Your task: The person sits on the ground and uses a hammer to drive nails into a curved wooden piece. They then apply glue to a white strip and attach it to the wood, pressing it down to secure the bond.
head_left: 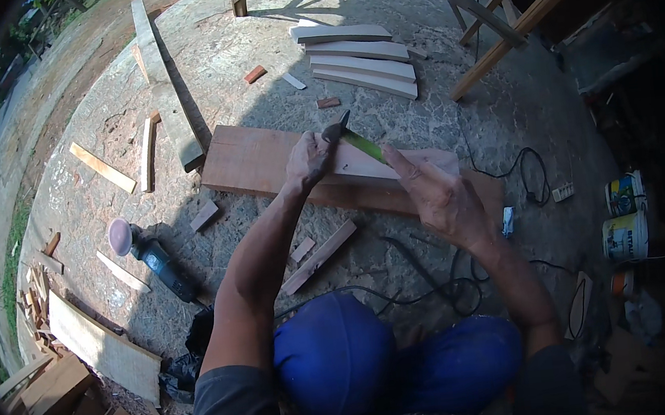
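Note:
My right hand (pixel 442 197) is wrapped round the green handle of a hammer (pixel 364 145), whose dark head points up and to the left. Beside that head my left hand (pixel 309 160) is closed, at the left end of a pale piece of wood (pixel 364 164); what its fingers hold is hidden. The pale piece lies along the top of a thick reddish-brown plank (pixel 251 153), which rests on the ground in front of my knees. A small dark mark shows on the pale wood below the hammer.
Several curved pale wood pieces (pixel 362 59) lie beyond the plank, near a wooden frame (pixel 488 72). At left are an angle grinder (pixel 160 264), a long board (pixel 166 95) and offcuts. Black cables (pixel 444 289) snake behind the plank's near side; buckets (pixel 625 237) stand at right.

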`<state>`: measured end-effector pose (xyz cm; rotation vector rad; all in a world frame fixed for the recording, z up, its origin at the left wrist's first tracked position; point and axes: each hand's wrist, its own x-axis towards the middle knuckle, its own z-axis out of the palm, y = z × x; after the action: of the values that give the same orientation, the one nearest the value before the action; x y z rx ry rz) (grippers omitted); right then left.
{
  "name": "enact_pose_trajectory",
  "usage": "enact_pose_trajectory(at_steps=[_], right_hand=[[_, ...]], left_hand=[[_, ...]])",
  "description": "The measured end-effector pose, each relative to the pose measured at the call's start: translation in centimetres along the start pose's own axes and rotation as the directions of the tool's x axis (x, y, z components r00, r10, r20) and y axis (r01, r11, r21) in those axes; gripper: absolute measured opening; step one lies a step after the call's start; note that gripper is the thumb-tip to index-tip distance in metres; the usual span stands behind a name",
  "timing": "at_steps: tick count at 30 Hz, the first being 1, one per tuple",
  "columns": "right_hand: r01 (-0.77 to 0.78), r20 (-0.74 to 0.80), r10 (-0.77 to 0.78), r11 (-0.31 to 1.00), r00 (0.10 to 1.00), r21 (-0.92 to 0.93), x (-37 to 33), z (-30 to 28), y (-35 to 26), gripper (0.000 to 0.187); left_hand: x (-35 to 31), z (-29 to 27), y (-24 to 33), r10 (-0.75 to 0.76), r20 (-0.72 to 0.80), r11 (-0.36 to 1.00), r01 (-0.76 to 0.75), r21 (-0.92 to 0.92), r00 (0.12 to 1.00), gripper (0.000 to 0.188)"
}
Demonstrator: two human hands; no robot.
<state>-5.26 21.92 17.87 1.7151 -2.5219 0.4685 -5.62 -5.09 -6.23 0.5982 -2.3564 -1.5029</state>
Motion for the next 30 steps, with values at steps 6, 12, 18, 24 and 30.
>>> enact_pose_trajectory(at_steps=[6,12,18,24,30], right_hand=[[-0.339,0.013,0.492,0.581,0.871,0.740,-8.5,11.0,0.7,0.059],[-0.238,0.288,0.678,-0.169,0.677,0.957,-7.8,14.0,-4.6,0.063],[-0.313,0.258,0.632,-0.025,0.731,0.949,-6.3,13.2,-5.2,0.063],[-0.198,-0.328,0.412,0.827,0.850,0.526,-8.8,13.9,-1.2,0.067],[-0.165,-0.204,0.287,0.870,0.936,0.465,-9.9,14.1,-0.6,0.076]], left_hand=[[-0.9,0.4,4.7,-0.148,0.048,0.986,0.151,-0.065,0.988,0.062],[-1.1,0.2,4.5,-0.088,0.040,0.989,0.092,-0.117,0.995,0.056],[-0.2,-0.9,2.2,-0.097,0.006,0.989,0.097,-0.110,0.995,0.056],[-0.7,0.7,3.6,-0.104,0.029,0.975,0.107,-0.193,0.994,0.045],[-0.4,0.2,3.1,-0.091,0.050,0.982,0.098,-0.161,0.995,0.051]])
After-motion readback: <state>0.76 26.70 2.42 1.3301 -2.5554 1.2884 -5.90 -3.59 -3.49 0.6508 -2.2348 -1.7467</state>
